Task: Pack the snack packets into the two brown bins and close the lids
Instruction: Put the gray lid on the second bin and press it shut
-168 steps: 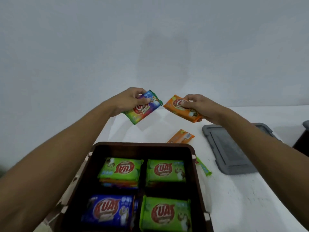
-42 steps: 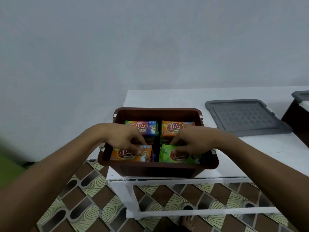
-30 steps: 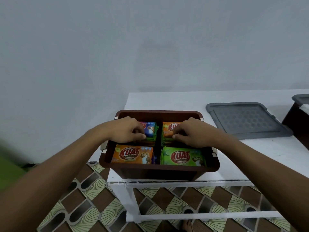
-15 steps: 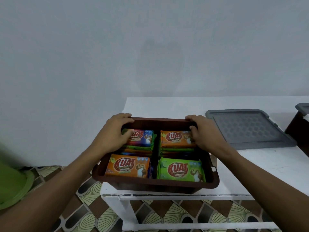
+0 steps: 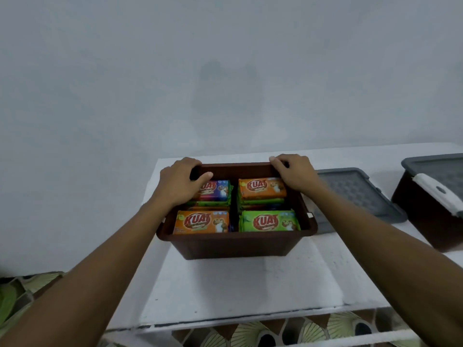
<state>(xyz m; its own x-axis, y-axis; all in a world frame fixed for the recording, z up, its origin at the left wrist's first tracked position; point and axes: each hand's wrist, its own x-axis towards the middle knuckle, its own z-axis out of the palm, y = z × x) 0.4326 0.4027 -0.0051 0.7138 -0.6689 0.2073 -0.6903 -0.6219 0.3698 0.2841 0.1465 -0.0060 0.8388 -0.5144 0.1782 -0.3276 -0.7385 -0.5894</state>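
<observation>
The open brown bin point(image 5: 235, 244) stands on the white tabletop point(image 5: 238, 284), toward its left end, long axis running left to right across the view and mouth facing up. It is a dark brown plastic tub with a rolled rim and walls that taper downward. Inside, snack packets lie flat in four stacks, two by two, each with its long axis left to right and the red "KUAT" logo reading upright toward the camera. On top are a blue packet point(image 5: 216, 190) far left, an orange packet point(image 5: 261, 187) far right, a second orange packet point(image 5: 201, 221) near left and a green packet point(image 5: 269, 221) near right.

The left grip point(image 5: 179, 184) is curled over the bin's far-left corner, thumb lying inside above the blue packet. The right grip point(image 5: 294, 175) is curled over the far-right corner of the rim.

A grey lid point(image 5: 358, 196) lies flat on the tabletop just right of the bin. Farther right stands a second brown bin point(image 5: 431, 221) with a grey lid on it and a white latch point(image 5: 438, 191).
</observation>
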